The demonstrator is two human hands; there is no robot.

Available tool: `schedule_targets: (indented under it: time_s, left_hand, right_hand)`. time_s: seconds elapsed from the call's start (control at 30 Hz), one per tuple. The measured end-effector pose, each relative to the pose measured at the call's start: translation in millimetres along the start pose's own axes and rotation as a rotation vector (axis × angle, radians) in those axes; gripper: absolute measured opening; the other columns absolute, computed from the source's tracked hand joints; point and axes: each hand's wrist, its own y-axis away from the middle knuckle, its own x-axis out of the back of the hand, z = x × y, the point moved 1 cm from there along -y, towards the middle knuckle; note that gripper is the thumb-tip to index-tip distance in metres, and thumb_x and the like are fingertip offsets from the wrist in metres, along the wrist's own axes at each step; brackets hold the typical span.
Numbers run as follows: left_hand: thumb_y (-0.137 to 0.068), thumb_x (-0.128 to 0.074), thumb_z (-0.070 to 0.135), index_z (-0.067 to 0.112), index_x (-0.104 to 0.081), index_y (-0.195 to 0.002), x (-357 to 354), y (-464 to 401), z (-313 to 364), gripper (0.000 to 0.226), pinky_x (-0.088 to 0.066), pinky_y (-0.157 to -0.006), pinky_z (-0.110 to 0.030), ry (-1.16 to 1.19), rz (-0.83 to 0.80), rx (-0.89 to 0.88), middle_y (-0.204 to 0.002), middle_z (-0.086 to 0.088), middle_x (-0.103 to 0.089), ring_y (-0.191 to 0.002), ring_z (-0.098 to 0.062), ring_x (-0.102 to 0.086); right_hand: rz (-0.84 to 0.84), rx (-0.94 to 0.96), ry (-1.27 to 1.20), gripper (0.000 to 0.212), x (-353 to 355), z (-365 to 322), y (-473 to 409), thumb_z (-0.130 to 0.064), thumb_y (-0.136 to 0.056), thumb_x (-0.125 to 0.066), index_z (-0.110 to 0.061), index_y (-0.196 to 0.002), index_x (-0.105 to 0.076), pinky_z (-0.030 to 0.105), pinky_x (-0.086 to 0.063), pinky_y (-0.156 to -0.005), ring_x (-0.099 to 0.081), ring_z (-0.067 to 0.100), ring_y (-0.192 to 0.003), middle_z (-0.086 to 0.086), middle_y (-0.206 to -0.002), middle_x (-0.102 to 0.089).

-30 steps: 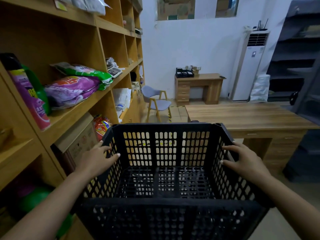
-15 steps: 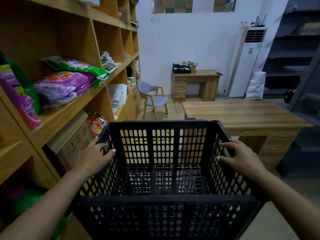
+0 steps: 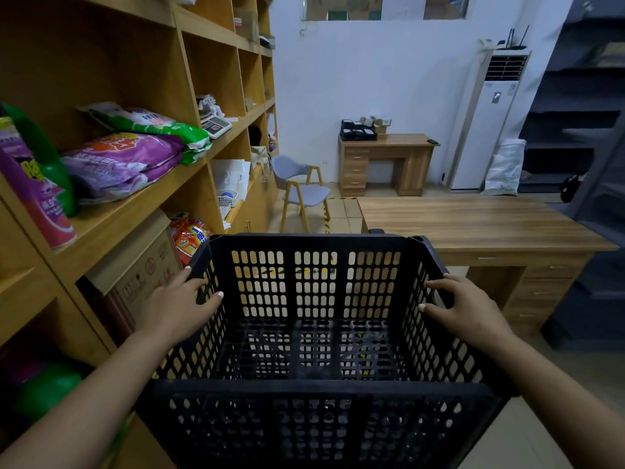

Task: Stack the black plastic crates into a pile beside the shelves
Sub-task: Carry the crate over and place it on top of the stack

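A black perforated plastic crate (image 3: 314,390) fills the lower middle of the head view, held up in front of me. My left hand (image 3: 176,309) grips its left rim, thumb inside and fingers over the outer wall. On the opposite rim my right hand (image 3: 466,308) grips the same way. The crate is empty; its slotted floor shows through. Whether another crate sits under it is hidden. The wooden shelves (image 3: 142,204) run close along its left side.
The shelves hold detergent bags (image 3: 121,164), a purple spray can (image 3: 33,198), a cardboard box (image 3: 142,265) and a calculator. A wooden desk (image 3: 473,221) stands to the right beyond the crate. Farther back are a grey chair (image 3: 301,184), a small desk and a standing air conditioner (image 3: 487,120).
The crate and both hands have shifted slightly forward along the shelves; the spray can and bags slid left in view. The grips on both rims are unchanged.
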Motion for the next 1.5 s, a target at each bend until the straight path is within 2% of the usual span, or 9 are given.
schedule_targets:
  time_s: [0.17, 0.4, 0.57, 0.7, 0.83, 1.13, 1.2, 1.33, 1.5]
  left_hand:
    - [-0.085, -0.033, 0.073, 0.029, -0.045, -0.139, -0.4, 3.3, 5.1, 0.071, -0.049, -0.089, -0.045, -0.077, -0.010, 0.016, -0.160, 0.006, -0.016, -0.130, -0.033, -0.043]
    - [-0.085, -0.034, 0.073, 0.028, -0.041, -0.142, 3.6, 10.0, 9.4, 0.074, -0.047, -0.092, -0.047, -0.161, -0.054, -0.002, -0.161, 0.002, -0.011, -0.132, -0.038, -0.039]
    - [-0.085, -0.038, 0.071, 0.029, -0.029, -0.148, 8.0, 19.3, 1.6, 0.076, -0.047, -0.095, -0.048, -0.147, -0.106, -0.011, -0.162, 0.001, -0.007, -0.136, -0.037, -0.035]
    - [-0.085, -0.038, 0.072, 0.029, -0.026, -0.149, 2.9, 35.3, -7.3, 0.078, -0.050, -0.088, -0.043, -0.147, -0.066, -0.022, -0.162, -0.001, -0.007, -0.132, -0.037, -0.041]
    - [-0.081, -0.036, 0.077, 0.031, -0.027, -0.148, 1.4, 35.5, -11.8, 0.082, -0.045, -0.094, -0.048, -0.121, -0.076, -0.036, -0.162, 0.000, -0.006, -0.134, -0.040, -0.036]
    - [-0.081, -0.043, 0.075, 0.028, -0.040, -0.143, -0.9, 30.6, -15.3, 0.078, -0.041, -0.097, -0.049, -0.041, -0.050, -0.035, -0.160, 0.000, -0.015, -0.137, -0.034, -0.034]
    - [-0.077, -0.042, 0.076, 0.027, -0.043, -0.141, 1.5, 33.2, -13.6, 0.080, -0.042, -0.096, -0.047, -0.015, -0.052, -0.034, -0.160, 0.000, -0.016, -0.137, -0.033, -0.035]
    - [-0.088, -0.045, 0.063, 0.022, -0.044, -0.141, 5.6, 37.7, -7.9, 0.067, -0.044, -0.092, -0.045, -0.016, -0.051, -0.033, -0.160, -0.001, -0.016, -0.137, -0.033, -0.035]
    - [-0.088, -0.044, 0.064, 0.023, -0.045, -0.141, 5.0, 35.5, -8.6, 0.067, -0.045, -0.094, -0.046, -0.012, -0.079, -0.019, -0.160, 0.001, -0.015, -0.137, -0.033, -0.035]
  right_hand:
    - [-0.011, -0.009, 0.038, 0.050, -1.6, 1.9, -0.3, -0.041, -0.083, -0.068, -0.024, -0.129, -0.057, 0.039, -0.042, -0.098, -0.040, 0.023, -0.133, 0.003, -0.151, -0.035]
    - [-0.031, 0.004, 0.118, 0.055, -3.0, 1.6, 3.2, -0.051, -0.084, -0.062, -0.024, -0.132, -0.055, 0.038, -0.045, -0.094, -0.044, 0.022, -0.130, 0.002, -0.153, -0.031]
    - [-0.027, -0.022, 0.116, 0.061, 1.2, 2.2, 17.1, -0.045, -0.087, -0.061, -0.025, -0.142, -0.043, 0.039, -0.040, -0.101, -0.036, 0.027, -0.136, 0.008, -0.156, -0.026]
    - [-0.022, -0.034, 0.151, 0.072, -1.5, 9.9, 37.9, -0.050, -0.085, -0.061, -0.027, -0.146, -0.032, 0.043, -0.043, -0.099, -0.033, 0.025, -0.139, 0.007, -0.156, -0.024]
    - [0.010, -0.042, 0.226, 0.072, -3.9, 9.1, 54.3, -0.055, -0.083, -0.061, -0.032, -0.145, -0.033, 0.042, -0.046, -0.095, -0.036, 0.023, -0.137, 0.003, -0.156, -0.024]
    - [0.041, -0.047, 0.136, 0.067, -2.8, 7.3, 50.8, -0.021, -0.081, -0.071, -0.029, -0.141, -0.043, 0.039, -0.042, -0.099, -0.042, 0.025, -0.132, 0.006, -0.150, -0.036]
    - [0.054, -0.025, 0.089, 0.066, -1.4, 8.3, 46.7, -0.020, -0.079, -0.073, -0.027, -0.139, -0.046, 0.037, -0.042, -0.098, -0.045, 0.024, -0.128, 0.006, -0.145, -0.044]
    - [0.044, 0.001, 0.075, 0.064, -1.4, 9.9, 38.6, -0.022, -0.078, -0.075, -0.027, -0.136, -0.048, 0.036, -0.044, -0.093, -0.048, 0.023, -0.124, 0.004, -0.141, -0.047]
    - [0.012, 0.013, 0.157, 0.061, -1.6, 10.1, 33.4, -0.021, -0.081, -0.072, -0.027, -0.137, -0.049, 0.041, -0.041, -0.100, -0.040, 0.026, -0.134, 0.006, -0.151, -0.035]
